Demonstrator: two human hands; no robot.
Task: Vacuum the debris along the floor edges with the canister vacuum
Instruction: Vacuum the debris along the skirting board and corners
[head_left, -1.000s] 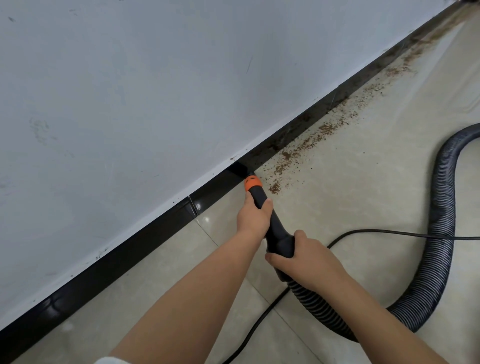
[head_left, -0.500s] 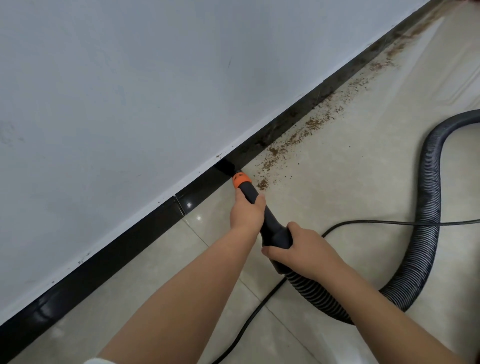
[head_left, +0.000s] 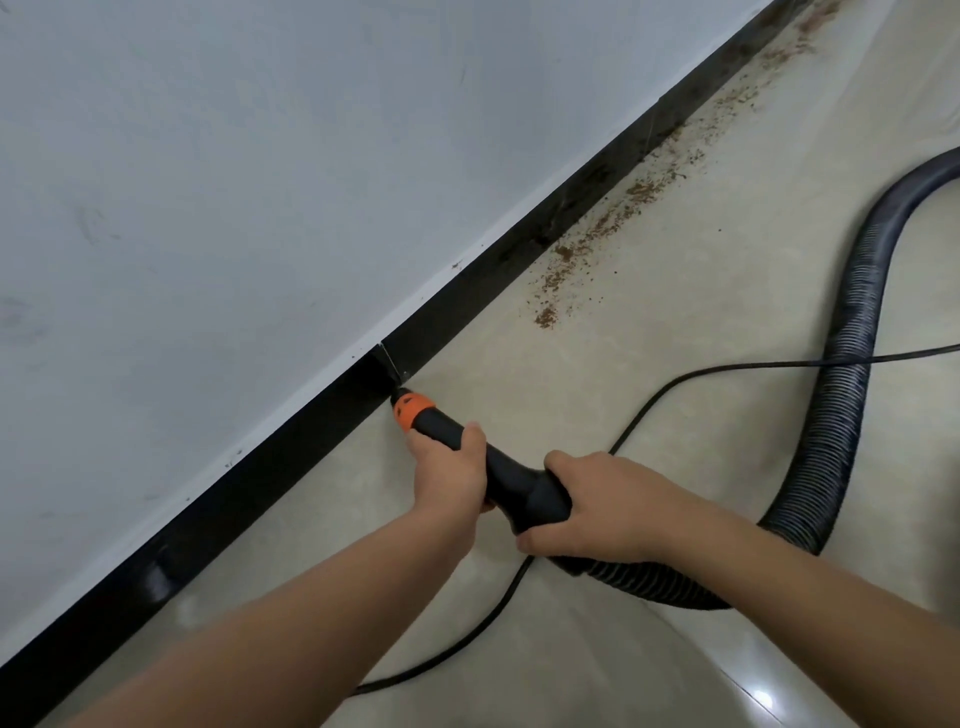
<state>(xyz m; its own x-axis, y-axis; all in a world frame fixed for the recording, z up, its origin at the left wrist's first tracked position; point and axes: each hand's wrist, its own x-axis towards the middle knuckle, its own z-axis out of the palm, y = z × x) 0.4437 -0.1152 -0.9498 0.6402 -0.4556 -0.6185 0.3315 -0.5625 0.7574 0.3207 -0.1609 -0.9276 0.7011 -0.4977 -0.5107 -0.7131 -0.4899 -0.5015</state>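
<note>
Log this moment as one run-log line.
left hand grips nozzle | right hand grips hose cuff | orange tip at baseboard seam | debris ahead, uncollected

A scuffed white wall (head_left: 260, 182) filled the upper left of the frame above a black baseboard (head_left: 291, 441), while a glare spot (head_left: 762, 697) shone at lower right.

- A pale grey-white wall (head_left: 234, 171) fills the upper left, faintly scuffed and smudged;
- a glossy black skirting board (head_left: 291, 441) runs diagonally along its foot, with one visible joint;
- the beige tiled floor (head_left: 649, 644) shines, catching a bright glint at the lower right.
</note>
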